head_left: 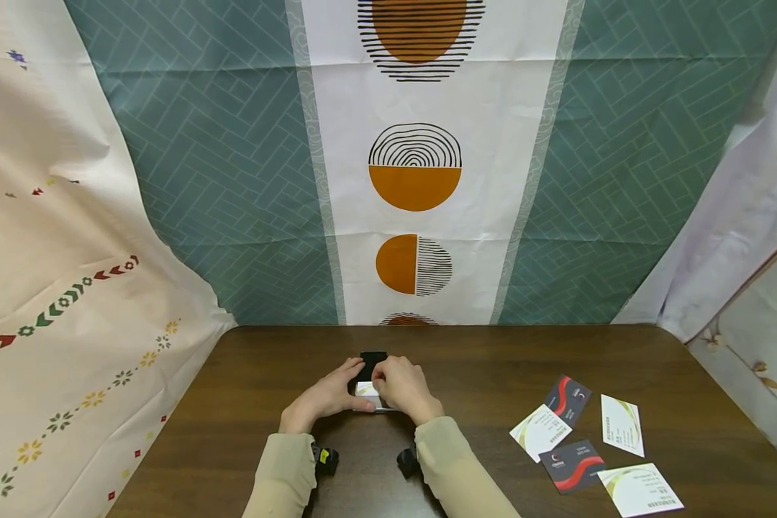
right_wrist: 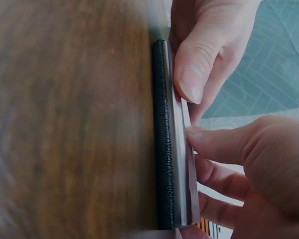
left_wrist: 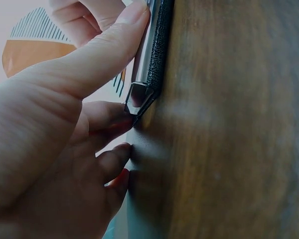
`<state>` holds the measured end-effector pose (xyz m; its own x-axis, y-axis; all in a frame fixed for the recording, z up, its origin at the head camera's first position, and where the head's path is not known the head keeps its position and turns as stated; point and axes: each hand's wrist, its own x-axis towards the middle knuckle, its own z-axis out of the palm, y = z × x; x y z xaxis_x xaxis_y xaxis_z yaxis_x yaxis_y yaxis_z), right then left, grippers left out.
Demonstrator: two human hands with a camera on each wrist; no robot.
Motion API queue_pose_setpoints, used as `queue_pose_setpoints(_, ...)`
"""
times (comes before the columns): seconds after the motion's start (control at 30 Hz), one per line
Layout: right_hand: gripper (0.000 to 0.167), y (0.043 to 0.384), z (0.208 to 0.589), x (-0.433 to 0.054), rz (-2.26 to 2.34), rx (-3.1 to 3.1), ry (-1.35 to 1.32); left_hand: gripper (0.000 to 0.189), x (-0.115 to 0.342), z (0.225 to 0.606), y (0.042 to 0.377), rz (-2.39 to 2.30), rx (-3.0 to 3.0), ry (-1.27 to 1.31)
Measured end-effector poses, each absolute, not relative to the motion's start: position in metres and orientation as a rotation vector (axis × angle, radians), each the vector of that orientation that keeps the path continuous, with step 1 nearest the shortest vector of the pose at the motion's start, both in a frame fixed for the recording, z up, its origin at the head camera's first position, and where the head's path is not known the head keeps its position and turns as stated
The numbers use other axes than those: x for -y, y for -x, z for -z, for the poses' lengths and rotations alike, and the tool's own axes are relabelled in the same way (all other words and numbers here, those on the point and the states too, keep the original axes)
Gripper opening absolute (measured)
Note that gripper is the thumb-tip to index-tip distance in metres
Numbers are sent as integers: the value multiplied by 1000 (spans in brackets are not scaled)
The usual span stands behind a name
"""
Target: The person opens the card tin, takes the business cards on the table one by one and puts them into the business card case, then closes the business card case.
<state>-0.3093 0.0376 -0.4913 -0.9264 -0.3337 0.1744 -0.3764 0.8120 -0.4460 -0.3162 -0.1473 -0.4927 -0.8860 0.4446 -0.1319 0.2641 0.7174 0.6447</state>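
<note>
A black, textured business card case [head_left: 373, 357] with a metal rim lies open on the table, its lid folded away from the person. Inside shows a white business card [head_left: 365, 389]. My left hand [head_left: 326, 394] grips the case's left side, thumb along its near metal edge and a finger at the corner [left_wrist: 134, 107]. Over the case's right part, my right hand [head_left: 403, 385] has its fingers curled onto the card. In the right wrist view its thumb [right_wrist: 204, 139] meets the card edge [right_wrist: 193, 186] above the rim. Fingertips behind are partly hidden.
To the right, several loose business cards lie on the brown wooden table [head_left: 246, 403]: dark ones [head_left: 573, 471] with a red curve and white ones [head_left: 621, 424] with a green-yellow curve. Some overlap. A patterned curtain [head_left: 233, 180] hangs behind the table.
</note>
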Motion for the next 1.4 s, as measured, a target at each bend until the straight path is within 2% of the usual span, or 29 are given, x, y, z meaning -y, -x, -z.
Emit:
queue_pose_setpoints(0.17,5,307,491,-40,-759,2931,-618,100,148,495,316,-922,-2658,-561)
queue_pose_setpoints(0.33,12,304,488,-42,-779,2959,-649,100,148,495,315,-918,-2658,-562)
queue_pose_setpoints(0.9,14,303,481,-45,-800,2985,-688,100,149,494,314,-949,-2638,-546)
queue_pose_setpoints(1.4,25,297,463,-65,-870,2969,-688,99,148,495,316,-941,-2652,-575)
